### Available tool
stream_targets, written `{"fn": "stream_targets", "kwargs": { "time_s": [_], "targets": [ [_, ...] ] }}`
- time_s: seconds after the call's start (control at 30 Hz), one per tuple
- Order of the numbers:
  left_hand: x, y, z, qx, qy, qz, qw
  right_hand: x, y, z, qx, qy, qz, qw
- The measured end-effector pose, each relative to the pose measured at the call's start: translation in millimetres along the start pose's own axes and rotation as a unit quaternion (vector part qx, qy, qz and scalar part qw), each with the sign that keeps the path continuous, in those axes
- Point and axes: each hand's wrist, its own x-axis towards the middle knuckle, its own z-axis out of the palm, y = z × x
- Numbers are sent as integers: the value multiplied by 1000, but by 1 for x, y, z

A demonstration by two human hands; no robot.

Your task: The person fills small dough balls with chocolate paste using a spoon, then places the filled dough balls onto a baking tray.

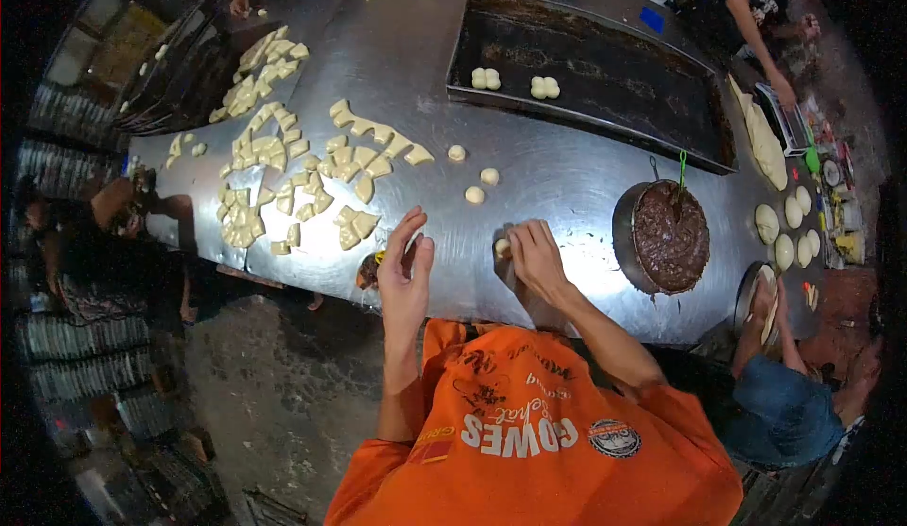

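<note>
My right hand [540,260] is closed around a small dough ball [502,247], low over the metal table. My left hand [406,266] is raised at the table's front edge, thumb and fingers apart, holding nothing. Beside it sits a small dark and yellow thing [370,269] that I cannot make out. Just beyond my hands, dough balls [474,195] rest on the steel. To the left are many cut dough pieces [354,226]. A round pan of brown chocolate-like filling [671,238], with a green-handled utensil [682,169] in it, stands right of my right hand.
A long dark baking tray [605,73] with two dough clusters [544,87] lies beyond. At right are flattened dough rounds [767,224] and a long dough strip [758,139]. Other people's hands work at far left, top and right; one person [779,403] is close on my right.
</note>
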Motion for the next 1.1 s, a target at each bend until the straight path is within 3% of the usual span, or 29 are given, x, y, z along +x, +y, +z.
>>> {"fn": "stream_targets", "kwargs": {
  "time_s": [0.07, 0.1, 0.13, 0.2, 0.23, 0.33, 0.4, 0.43, 0.47, 0.53, 0.63, 0.7, 0.73, 0.77, 0.8, 0.87, 0.9, 1.0, 1.07, 1.1],
  "targets": [
    [1, -2, 2, -23, 9, -15, 1000, -10, 18, 55, 171, -63, 139, 973],
    [-2, 1, 5, -24, 16, -20, 999, -32, 29, 84, -45, -68, 8, 997],
    [-4, 6, 5, -23, 15, -11, 1000, -51, 30, 102, -257, -64, -119, 957],
    [-9, 14, 5, -27, 12, -1, 1000, -55, 15, 77, -4, -146, -25, 989],
    [-10, 6, 0, -49, 6, 28, 998, -42, 19, 65, -6, -149, -28, 988],
    [-10, -1, -5, -29, 28, -1, 999, -13, 15, 42, 16, -164, -19, 986],
    [-9, -3, -4, -21, 35, -2, 999, -2, -9, 59, 63, -11, -10, 998],
    [-7, -6, -3, -11, 25, 4, 1000, -17, -13, 65, 164, -100, 94, 977],
    [-3, -8, -1, -2, 16, 13, 1000, -40, 8, 100, 37, -21, -49, 998],
    [9, -11, 3, 12, 8, 44, 999, -56, 31, 93, 167, -122, 40, 978],
    [36, -30, 17, 148, -70, 108, 981, -8, 35, 63, -34, -134, 18, 990],
    [50, -62, 30, 198, -87, 132, 967, -9, 7, 67, 2, -133, 31, 991],
    [60, -80, 37, 262, -141, 172, 939, -6, -2, 69, 31, -115, 54, 991],
    [74, -92, 41, 324, -197, 214, 900, -24, -2, 78, 38, -94, 33, 994],
    [85, -97, 43, 328, -189, 224, 898, -37, -2, 75, -49, -42, -80, 995],
    [90, -112, 48, 374, -234, 238, 866, -33, 13, 50, 21, -61, -86, 994],
    [96, -125, 51, 386, -232, 262, 853, -25, 21, 48, -17, -24, -96, 995],
    [113, -159, 57, 375, -254, 254, 855, 2, 25, 68, -50, 26, -7, 998],
    [112, -147, 55, 375, -250, 269, 851, -4, -8, 52, -18, -13, 15, 1000],
    [108, -142, 55, 306, -200, 196, 910, -16, -17, 44, 22, -27, 20, 999]
  ]
}}
